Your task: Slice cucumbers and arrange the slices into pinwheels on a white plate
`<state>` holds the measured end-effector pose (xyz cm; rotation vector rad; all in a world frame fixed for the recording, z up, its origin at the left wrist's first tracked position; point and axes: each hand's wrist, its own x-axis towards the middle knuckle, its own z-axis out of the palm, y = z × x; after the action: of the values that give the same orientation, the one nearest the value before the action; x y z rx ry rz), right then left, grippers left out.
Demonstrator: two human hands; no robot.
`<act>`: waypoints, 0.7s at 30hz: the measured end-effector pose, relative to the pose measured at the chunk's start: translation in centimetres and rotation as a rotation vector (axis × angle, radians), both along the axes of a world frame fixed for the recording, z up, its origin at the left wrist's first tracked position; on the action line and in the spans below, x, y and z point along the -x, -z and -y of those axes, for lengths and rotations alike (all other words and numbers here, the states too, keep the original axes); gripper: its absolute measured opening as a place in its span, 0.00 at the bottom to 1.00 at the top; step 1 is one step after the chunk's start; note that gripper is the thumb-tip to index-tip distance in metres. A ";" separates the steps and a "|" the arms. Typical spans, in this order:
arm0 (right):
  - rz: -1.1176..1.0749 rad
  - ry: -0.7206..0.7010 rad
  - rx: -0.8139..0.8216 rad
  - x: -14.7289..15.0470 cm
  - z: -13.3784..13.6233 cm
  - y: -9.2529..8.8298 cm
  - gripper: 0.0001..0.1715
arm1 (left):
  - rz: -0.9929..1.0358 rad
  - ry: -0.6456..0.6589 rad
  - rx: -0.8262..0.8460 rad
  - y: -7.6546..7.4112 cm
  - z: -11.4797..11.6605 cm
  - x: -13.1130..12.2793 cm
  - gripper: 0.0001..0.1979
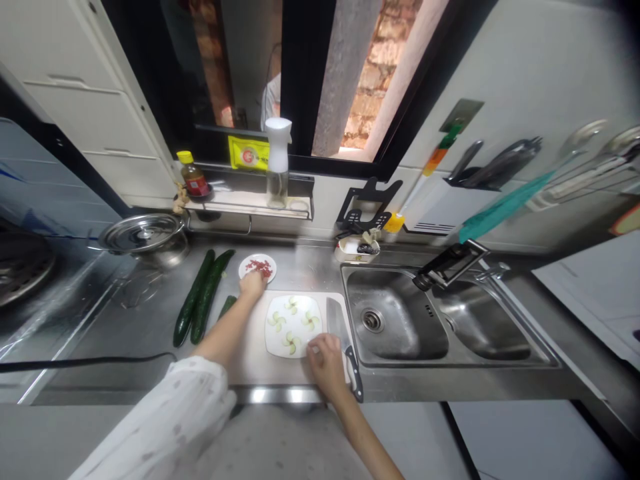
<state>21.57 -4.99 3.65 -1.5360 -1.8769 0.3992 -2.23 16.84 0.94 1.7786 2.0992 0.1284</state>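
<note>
Head view: left hand (253, 285) stretches to dish (249, 261), right hand (325, 360) rests by plate (274, 341); both grips unclear.

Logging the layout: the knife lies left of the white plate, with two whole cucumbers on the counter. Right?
No. The head view shows the knife lying right of the white plate; the two whole cucumbers are on the counter.

We can read no lettering: the yellow flat packet (249, 153) and the yellow-capped brown bottle's red label (196, 184) are too blurred.
</note>
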 end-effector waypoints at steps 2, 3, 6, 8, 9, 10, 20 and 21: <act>0.008 0.000 0.004 0.0 -0.1 -0.1 0.07 | -0.012 -0.001 0.011 0.0 -0.2 -0.1 0.20; 0.011 0.001 0.004 0.0 -0.1 -0.1 0.07 | -0.012 -0.004 0.011 0.0 -0.2 0.0 0.20; 0.015 0.004 -0.001 -0.1 -0.1 -0.2 0.07 | 0.009 -0.029 -0.008 0.0 -0.3 0.2 0.20; 0.014 0.004 -0.004 0.0 -0.1 -0.3 0.07 | 0.037 -0.043 -0.028 0.1 -0.3 0.4 0.21; 0.013 0.002 -0.004 0.0 -0.1 -0.3 0.07 | 0.053 -0.047 -0.037 0.1 -0.3 0.5 0.21; 0.011 -0.001 -0.003 0.0 -0.1 -0.2 0.08 | 0.070 -0.048 -0.047 0.1 -0.2 0.6 0.21; -0.011 0.006 0.037 0.0 0.3 -0.2 0.08 | 0.175 -0.089 -0.073 0.2 -0.1 0.9 0.19; -0.012 0.005 0.037 0.0 0.3 -0.3 0.08 | 0.202 -0.114 -0.074 0.2 -0.2 1.0 0.18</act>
<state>21.60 -5.32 3.91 -1.5589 -1.8660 0.4428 -3.23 17.06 0.73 1.6121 2.0719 0.4049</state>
